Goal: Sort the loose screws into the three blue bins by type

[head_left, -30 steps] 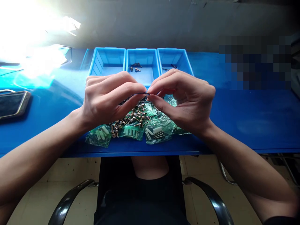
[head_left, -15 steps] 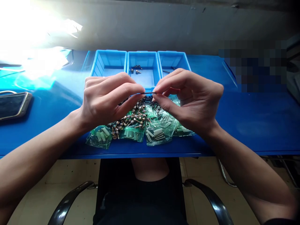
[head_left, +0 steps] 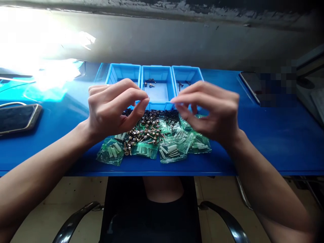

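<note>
- The left hand (head_left: 113, 106) hovered over the left side of the heap, thumb and forefinger tips pressed together; whether anything sat between them, I could not tell.
- The right hand (head_left: 215, 109) was raised opposite, blurred, its thumb and forefinger curved toward each other; I could not tell whether it gripped anything.
- The two hands were apart, a gap between their fingertips.
- Below them on the desk (head_left: 273, 141) lay the brass screws (head_left: 144, 133), loose in a heap, with black screws (head_left: 172, 116) at its far edge, just before the bins.
- Green bags (head_left: 173, 150) of white plugs lay around and under the heap's near side.
- Behind stood three blue bins in a row: the left bin (head_left: 125, 74), partly hidden by the left hand; the middle bin (head_left: 160, 92), with a few screws on its floor; and the right bin (head_left: 188, 72), with a few dark screws.
- A phone (head_left: 19, 116) lay at far left.
</note>
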Demonstrator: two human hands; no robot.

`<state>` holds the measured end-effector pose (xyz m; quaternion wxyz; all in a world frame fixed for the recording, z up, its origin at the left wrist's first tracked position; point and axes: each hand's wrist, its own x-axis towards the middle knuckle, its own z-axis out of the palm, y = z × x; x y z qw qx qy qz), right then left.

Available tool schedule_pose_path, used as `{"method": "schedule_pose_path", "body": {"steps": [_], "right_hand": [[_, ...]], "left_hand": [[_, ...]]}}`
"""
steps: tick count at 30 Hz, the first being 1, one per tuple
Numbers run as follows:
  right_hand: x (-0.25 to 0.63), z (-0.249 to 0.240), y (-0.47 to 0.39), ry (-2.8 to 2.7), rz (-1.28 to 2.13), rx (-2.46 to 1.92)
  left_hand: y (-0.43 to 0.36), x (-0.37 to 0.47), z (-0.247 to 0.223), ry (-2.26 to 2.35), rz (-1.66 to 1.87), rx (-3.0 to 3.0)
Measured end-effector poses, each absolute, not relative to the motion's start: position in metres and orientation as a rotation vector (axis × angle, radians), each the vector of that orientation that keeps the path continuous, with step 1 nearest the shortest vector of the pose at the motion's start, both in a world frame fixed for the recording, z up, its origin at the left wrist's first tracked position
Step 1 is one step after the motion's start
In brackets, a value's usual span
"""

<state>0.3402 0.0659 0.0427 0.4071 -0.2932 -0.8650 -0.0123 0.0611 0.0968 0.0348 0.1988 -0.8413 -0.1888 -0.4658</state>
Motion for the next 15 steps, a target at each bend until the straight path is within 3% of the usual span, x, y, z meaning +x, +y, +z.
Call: {"method": "schedule_pose_path", "body": {"steps": [5, 15], "right_hand": [[0.327, 0.034, 0.058, -2.593, -0.074, -0.584], [0.328, 0.031, 0.058, -2.523, -0.061, -0.706]], "left_hand": [[0.099, 0.06, 0.037, -0.459, -1.307, -2.308], [0.097, 0.062, 0.039, -0.417, -1.249, -2.292]]}}
